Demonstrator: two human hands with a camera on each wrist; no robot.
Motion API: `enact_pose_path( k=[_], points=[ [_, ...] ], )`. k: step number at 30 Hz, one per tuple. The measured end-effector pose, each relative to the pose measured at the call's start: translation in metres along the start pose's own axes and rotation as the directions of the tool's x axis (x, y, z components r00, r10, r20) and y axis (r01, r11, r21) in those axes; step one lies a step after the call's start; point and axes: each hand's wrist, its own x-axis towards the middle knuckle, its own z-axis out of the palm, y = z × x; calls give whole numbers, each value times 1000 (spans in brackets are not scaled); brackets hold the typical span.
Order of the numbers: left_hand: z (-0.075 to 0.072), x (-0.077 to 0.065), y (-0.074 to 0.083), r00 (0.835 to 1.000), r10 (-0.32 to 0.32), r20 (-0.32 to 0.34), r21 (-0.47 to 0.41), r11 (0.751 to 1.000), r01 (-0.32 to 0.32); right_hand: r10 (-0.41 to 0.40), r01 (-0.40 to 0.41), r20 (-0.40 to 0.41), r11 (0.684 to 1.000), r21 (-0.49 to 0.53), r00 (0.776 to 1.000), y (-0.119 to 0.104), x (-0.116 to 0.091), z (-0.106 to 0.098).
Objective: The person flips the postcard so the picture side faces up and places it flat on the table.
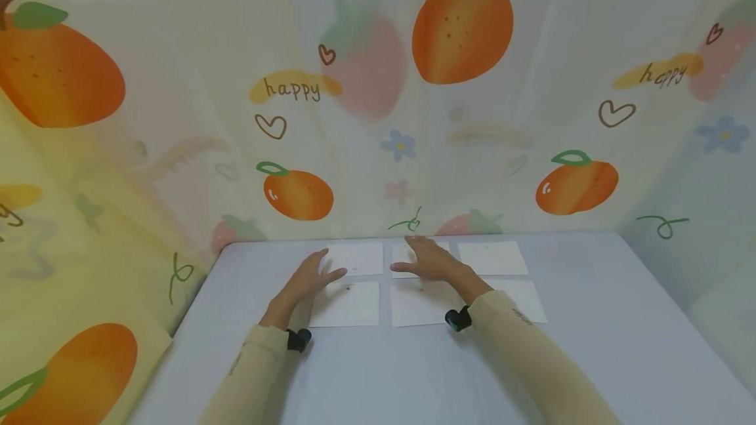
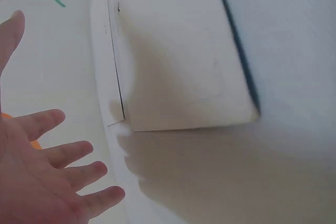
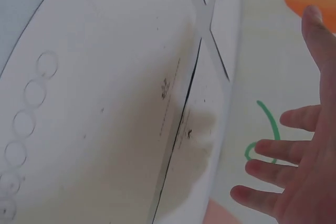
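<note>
My left hand (image 1: 307,279) hovers at the left edge of the white sheets, thumb held apart and fingers extended, with nothing in it. Under and beside it lie the back left sheet (image 1: 363,260) and the front left sheet (image 1: 348,310). My right hand (image 1: 432,262), also holding nothing, is over the back middle sheet and hides part of it. Nearer me lies the front middle sheet (image 1: 416,310). In the right wrist view a large sheet (image 3: 121,156) bears a row of drawn circles and small dark marks. Both hands cast shadows on the paper.
The back right sheet (image 1: 496,259) and front right sheet (image 1: 522,297) complete two rows on the pale tabletop (image 1: 378,379). A fruit-printed curtain (image 1: 354,149) stands along the table's far edge, and a yellowish one (image 1: 88,267) on the left.
</note>
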Motion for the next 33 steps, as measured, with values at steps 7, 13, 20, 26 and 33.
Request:
enact_pose_path(
  k=[7, 13, 20, 26, 33],
  points=[
    [1, 6, 2, 1000, -14, 13, -42, 999, 15, 33, -32, 38, 999, -27, 999, -9, 15, 6],
    [-1, 10, 6, 998, -65, 16, -59, 996, 66, 41, -42, 27, 998, 45, 999, -17, 22, 9],
    [-2, 14, 8, 993, -113, 22, -96, 989, 115, 54, -57, 31, 990, 127, 998, -29, 29, 10],
    [-4, 17, 11, 987, -160, 26, -128, 979, 162, 86, -89, 24, 975, 202, 996, -37, 35, 11],
    [-3, 19, 11, 976, -217, 32, -112, 969, 219, 164, -156, 0, 943, 294, 987, -40, 46, 21]
  ],
)
